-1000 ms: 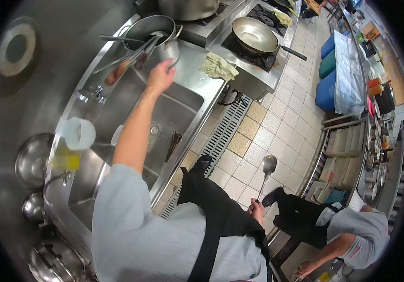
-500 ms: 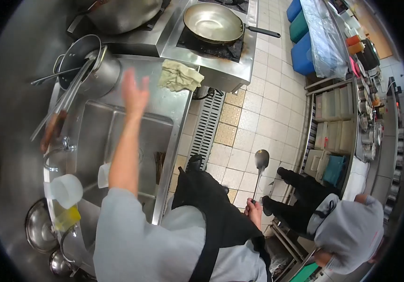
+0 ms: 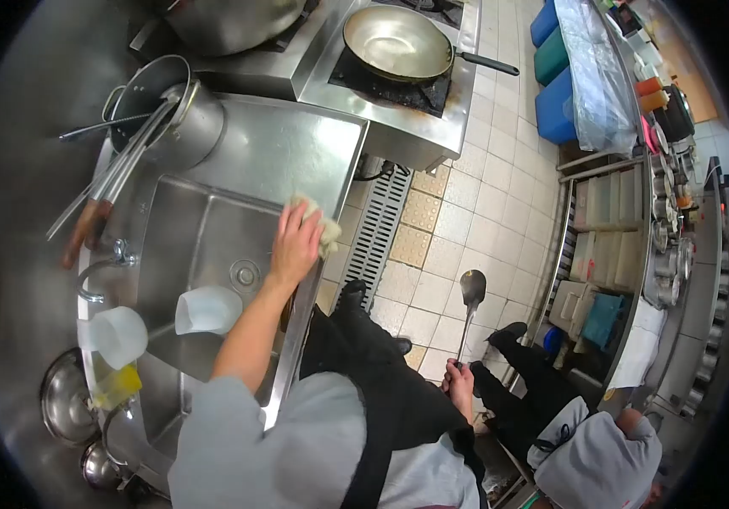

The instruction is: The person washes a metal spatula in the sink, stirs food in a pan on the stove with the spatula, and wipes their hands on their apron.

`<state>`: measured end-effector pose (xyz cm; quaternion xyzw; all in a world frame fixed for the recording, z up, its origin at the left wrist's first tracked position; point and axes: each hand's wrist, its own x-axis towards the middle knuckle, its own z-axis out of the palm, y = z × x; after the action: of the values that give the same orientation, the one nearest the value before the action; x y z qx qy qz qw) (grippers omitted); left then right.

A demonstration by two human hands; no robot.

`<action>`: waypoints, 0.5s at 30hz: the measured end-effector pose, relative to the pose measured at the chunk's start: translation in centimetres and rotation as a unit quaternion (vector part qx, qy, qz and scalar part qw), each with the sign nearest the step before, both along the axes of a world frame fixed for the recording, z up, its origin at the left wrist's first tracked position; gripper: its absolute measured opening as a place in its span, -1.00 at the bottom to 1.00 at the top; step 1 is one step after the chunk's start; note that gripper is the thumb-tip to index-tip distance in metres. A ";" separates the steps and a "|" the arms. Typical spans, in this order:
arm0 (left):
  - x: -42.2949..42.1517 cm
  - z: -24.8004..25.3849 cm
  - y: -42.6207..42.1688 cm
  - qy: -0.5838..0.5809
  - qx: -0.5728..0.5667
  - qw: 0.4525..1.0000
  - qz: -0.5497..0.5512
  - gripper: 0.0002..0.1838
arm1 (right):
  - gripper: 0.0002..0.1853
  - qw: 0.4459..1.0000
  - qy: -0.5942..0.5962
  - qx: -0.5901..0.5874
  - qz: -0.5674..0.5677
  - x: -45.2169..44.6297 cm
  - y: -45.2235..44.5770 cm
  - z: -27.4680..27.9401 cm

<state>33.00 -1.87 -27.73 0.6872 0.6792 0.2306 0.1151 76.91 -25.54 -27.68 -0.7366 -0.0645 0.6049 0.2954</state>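
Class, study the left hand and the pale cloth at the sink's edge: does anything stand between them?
Nothing visible does: the left hand is right at the cloth, its fingers over part of it, beside the sink. What lies beneath the fingers is hidden.

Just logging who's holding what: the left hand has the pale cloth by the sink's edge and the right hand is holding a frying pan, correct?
Not quite: the right hand holds a long-handled spoon, as the head view shows. The left hand does have the pale cloth by the sink's edge.
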 end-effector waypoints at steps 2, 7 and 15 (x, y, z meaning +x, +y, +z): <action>-1.7 -0.6 -1.6 -0.095 -0.036 0.994 0.037 -0.64 | -0.70 1.000 0.008 0.000 0.003 -0.1 -0.1 -0.8; -8.0 3.3 2.9 -0.112 -0.023 0.972 0.205 -0.64 | -0.72 0.997 -0.060 0.012 0.050 -0.6 -0.2 -2.1; -16.3 -5.4 25.3 -0.013 -0.004 1.000 -0.005 -0.54 | -0.68 0.992 -0.104 -0.005 0.067 -2.1 -2.4 2.0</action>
<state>16.69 23.45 -33.16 0.6868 0.6754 0.2363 0.1282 74.76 -27.94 -25.71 -0.7908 -0.1411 0.5442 0.2420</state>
